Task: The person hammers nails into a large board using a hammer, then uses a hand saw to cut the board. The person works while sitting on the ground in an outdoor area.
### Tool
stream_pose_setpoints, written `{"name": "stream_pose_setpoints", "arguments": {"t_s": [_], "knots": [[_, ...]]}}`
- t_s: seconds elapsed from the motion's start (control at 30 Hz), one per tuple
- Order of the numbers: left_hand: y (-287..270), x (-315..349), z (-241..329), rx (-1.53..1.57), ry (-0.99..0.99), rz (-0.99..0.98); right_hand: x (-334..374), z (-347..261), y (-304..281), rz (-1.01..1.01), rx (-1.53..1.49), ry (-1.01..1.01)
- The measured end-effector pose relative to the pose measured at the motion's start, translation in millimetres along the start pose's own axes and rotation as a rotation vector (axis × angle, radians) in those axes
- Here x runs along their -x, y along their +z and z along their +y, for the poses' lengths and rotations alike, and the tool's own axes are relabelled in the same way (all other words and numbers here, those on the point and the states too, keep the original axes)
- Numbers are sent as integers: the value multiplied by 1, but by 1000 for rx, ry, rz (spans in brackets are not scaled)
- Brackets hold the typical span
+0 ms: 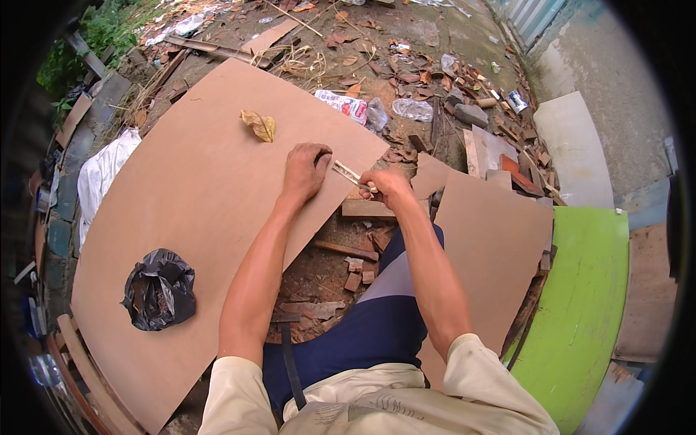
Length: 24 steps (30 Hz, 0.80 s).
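Note:
A large brown flat board stretches from the far middle down to the near left. My left hand rests on it near its right edge, fingers curled in; what they hold, if anything, is hidden. In my right hand, closed around one end, is a slim cream-coloured tool with a slotted or marked face, its kind unclear. The tool's free end points toward my left hand, over the board's edge. Farther up the board lies a dry yellow leaf. A crumpled black plastic bag sits open at the near left, small dark bits inside.
A second brown board lies to the right, beside a bright green panel. Wood scraps, bricks and a timber block fill the gap by my leg. Leaves, litter and a stone cover the ground beyond; a wall rises at right.

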<state>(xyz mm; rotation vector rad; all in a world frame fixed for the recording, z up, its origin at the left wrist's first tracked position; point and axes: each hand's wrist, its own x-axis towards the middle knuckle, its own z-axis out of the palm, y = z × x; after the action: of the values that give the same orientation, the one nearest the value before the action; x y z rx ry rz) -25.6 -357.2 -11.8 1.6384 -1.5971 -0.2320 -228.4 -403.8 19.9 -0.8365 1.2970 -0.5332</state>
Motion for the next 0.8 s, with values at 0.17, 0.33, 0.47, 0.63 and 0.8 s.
{"name": "stream_pose_setpoints", "arguments": {"t_s": [0.17,0.33,0.47,0.63,0.8], "knots": [[1,1,1,5,52,51,3,5,5,-12,-40,2],[1,2,-1,17,41,40,2,7,6,5,-59,-9],[-1,2,0,19,36,28,1,11,6,6,-75,-16],[-3,3,0,22,38,19,2,12,8,8,-87,-18],[-2,4,0,33,47,24,-1,14,7,9,-84,-25]]}}
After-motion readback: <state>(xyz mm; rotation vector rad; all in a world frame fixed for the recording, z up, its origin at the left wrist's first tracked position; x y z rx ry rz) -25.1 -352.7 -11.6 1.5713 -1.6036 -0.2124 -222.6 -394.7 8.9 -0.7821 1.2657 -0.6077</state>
